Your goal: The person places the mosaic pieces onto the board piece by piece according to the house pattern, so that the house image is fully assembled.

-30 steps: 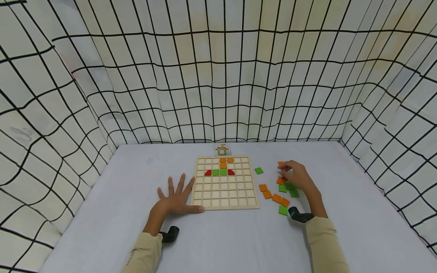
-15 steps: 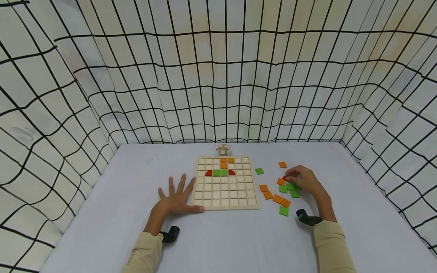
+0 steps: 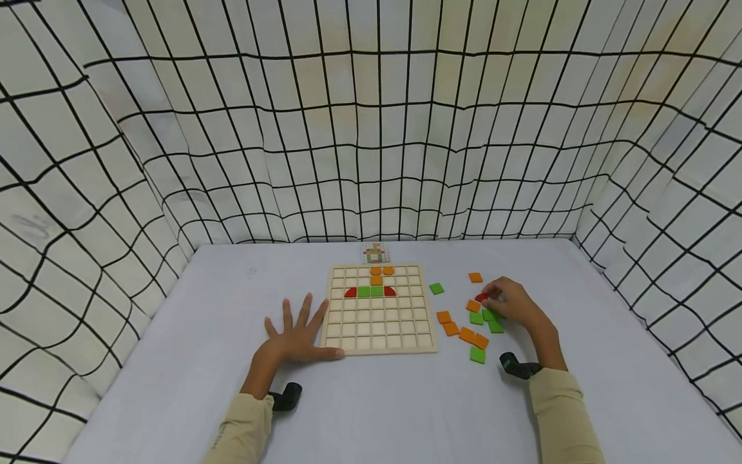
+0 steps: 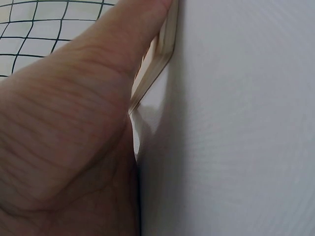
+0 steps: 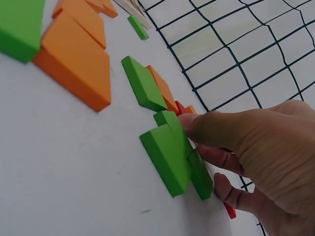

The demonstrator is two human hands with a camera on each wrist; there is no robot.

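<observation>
Red rounded tile [image 3: 480, 297]: looks pinched by right hand [image 3: 513, 301], right of wooden grid board [image 3: 379, 328], beside orange and green square tiles [image 3: 467, 334]. Spread left hand [image 3: 297, 343] at board's near-left corner, presumably to steady it.

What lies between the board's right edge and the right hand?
In the head view: loose green tiles, orange tiles, and a red piece at the right hand.

Black netting [image 3: 350, 51], pale walls [image 3: 394, 80], white tabletop [image 3: 394, 412]
</observation>
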